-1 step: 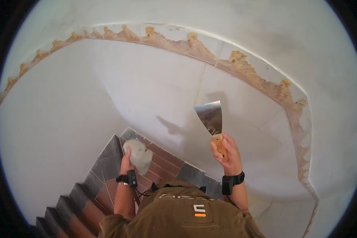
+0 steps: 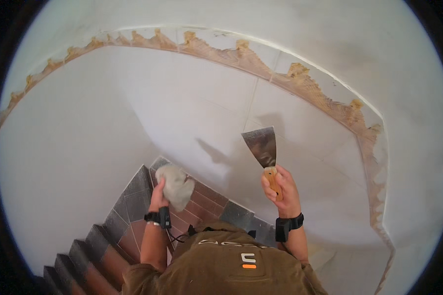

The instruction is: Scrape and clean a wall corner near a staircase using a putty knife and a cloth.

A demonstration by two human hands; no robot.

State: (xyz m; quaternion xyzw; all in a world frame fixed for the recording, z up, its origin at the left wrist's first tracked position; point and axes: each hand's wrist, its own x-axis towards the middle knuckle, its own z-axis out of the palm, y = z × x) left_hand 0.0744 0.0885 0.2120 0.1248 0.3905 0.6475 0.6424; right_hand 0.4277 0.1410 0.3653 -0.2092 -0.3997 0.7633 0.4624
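My right hand is wrapped round the wooden handle of a putty knife, whose wide metal blade points up and away from me. The blade looks clean and is held in front of the white wall tiles; I cannot tell whether it touches them. On the left, my left hand grips a crumpled off-white rag above the stairs. The rag hangs loosely to the right of my fingers, and part of the hand is hidden by it. A black strap with a small device sits on each wrist.
Reddish-brown and dark grey tiled stairs descend at the lower left. A decorated border with a brown and yellow wavy pattern tops the wall tiles and runs down the right side. Plain pale wall lies beyond it.
My left hand and the rag have shifted slightly to the right, and the rag has changed shape a little. The right hand with the putty knife has barely moved.
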